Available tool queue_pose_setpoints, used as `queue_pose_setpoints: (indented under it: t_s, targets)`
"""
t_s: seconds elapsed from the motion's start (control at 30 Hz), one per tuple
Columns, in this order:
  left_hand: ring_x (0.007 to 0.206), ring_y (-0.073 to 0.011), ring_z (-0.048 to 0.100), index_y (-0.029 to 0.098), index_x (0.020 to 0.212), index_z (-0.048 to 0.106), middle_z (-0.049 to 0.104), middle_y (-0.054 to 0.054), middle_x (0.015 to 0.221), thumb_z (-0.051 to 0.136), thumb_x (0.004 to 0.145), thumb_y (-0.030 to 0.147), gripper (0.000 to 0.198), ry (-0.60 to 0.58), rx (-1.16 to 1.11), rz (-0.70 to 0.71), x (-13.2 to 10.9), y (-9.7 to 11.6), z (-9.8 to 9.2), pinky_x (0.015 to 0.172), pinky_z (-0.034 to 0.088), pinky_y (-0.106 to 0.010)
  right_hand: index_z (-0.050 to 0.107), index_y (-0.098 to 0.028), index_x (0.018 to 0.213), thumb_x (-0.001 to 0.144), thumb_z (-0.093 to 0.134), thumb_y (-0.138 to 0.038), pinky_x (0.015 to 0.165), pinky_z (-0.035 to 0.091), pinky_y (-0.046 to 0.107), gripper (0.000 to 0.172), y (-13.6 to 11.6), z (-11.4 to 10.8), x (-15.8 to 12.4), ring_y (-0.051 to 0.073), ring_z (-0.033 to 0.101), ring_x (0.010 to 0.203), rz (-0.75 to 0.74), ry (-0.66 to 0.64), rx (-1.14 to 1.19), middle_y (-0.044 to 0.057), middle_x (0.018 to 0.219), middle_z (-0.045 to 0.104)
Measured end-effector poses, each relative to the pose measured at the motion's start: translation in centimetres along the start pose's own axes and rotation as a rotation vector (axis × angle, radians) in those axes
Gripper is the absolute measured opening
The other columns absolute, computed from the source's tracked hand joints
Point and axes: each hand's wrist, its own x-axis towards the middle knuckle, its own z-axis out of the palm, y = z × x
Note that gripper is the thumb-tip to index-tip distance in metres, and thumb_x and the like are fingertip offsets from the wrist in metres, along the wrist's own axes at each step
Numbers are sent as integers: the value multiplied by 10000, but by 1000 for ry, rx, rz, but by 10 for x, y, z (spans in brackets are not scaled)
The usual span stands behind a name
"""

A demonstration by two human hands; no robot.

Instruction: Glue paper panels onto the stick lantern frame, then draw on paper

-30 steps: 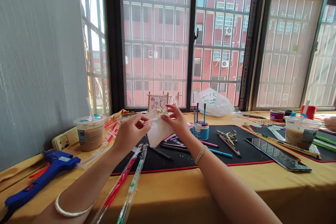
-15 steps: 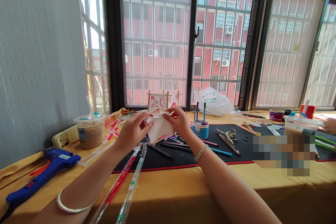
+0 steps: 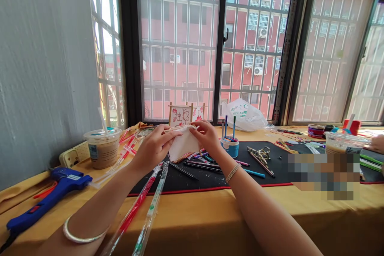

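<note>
Left hand (image 3: 153,142) and right hand (image 3: 207,137) gripped white sheet (image 3: 183,145) along upper edge, fingers pinched together; painted panels (image 3: 180,114) stood just far.

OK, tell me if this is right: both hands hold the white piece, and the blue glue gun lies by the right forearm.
Not quite: the blue glue gun lies by the left forearm, as the head view shows. The left hand and right hand do hold the white piece.

Left hand (image 3: 153,144): fingers (image 3: 168,138) pinch.
Right hand (image 3: 209,138): fingers bend and pinch.
Both arms (image 3: 112,194): stretched out front, slanting toward each other.
</note>
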Motion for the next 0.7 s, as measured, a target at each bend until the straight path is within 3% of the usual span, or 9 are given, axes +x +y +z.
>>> queue_pose_setpoints:
  t_s: [0.2,0.4,0.53,0.7]
  targets:
    - [974,-199,545,175,1138,592,574,-87,1015,357,924,292,338,-4,-13,-30,-1,0,6,850,453,-337,676,-210,862,747,610,-345,658,489,288,189,-2,2,-2,128,517,690,-5,15,-52,35,867,517]
    - [934,-181,555,147,1100,615,581,-74,965,392,915,266,313,62,25,-23,-1,0,8,831,448,-295,650,-216,942,768,580,-378,666,483,283,248,3,1,-1,133,528,731,1,-22,-12,43,909,530]
    - [895,-183,564,156,1108,611,574,-75,971,387,913,292,327,99,41,-81,-1,-2,7,787,459,-299,576,-199,945,720,623,-456,625,458,291,345,2,0,-1,143,521,724,95,-30,-78,50,942,566]
    - [813,-175,556,163,1120,602,552,-72,953,397,897,309,336,142,111,-162,-1,-6,5,728,460,-298,530,-193,795,679,651,-399,584,420,286,266,0,0,-2,153,512,677,166,-64,-187,18,759,547]
